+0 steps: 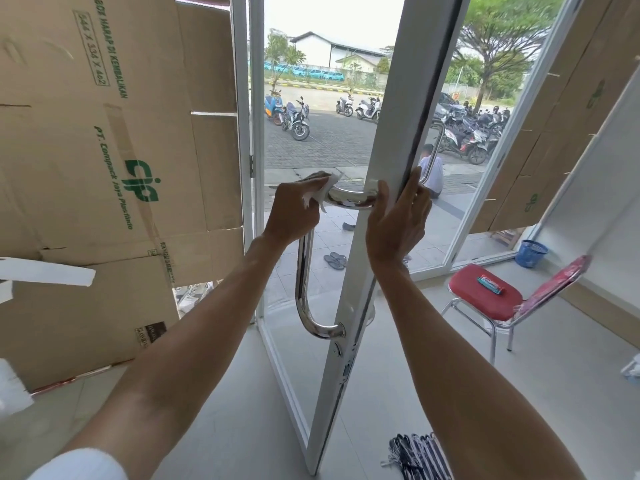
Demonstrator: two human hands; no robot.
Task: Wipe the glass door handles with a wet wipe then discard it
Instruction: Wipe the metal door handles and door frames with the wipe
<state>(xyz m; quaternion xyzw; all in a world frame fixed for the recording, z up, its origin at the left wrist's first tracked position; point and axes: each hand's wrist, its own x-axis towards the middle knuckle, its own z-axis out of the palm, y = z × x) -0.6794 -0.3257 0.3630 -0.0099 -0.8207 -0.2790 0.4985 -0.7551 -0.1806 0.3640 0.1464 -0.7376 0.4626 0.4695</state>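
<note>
While the left hand (294,209) clamped the wipe (325,187) round the top bend of the inside handle (304,282), the right hand (398,220) clasped the edge of the door (353,299), thumb on the white frame and fingers on the far side, steadying the half-open leaf. Hands were near each other but apart, with the top arm of the handle between them. Wipe was bunched under the left fingers, one loose corner sticking up, sitting on the chrome just where the bar turned toward the frame. Step in hand looked like wiping the inside handle at its top end. The long upright and bottom bend below showed bare chrome, likely not done yet. To do it well: wrap the wipe all the way round the bar, not just the front, slide down the upright in one pass to the lower mount, and twist at the bends. Right hand should hold the door firm so it does not swing under the push. Outer handle (437,147) showed behind the door edge and would need its turn too. For discarding, a blue basket (531,252) stood on the floor by the far frame, beyond a red chair (478,303); whether it was a bin I could not tell.
</note>
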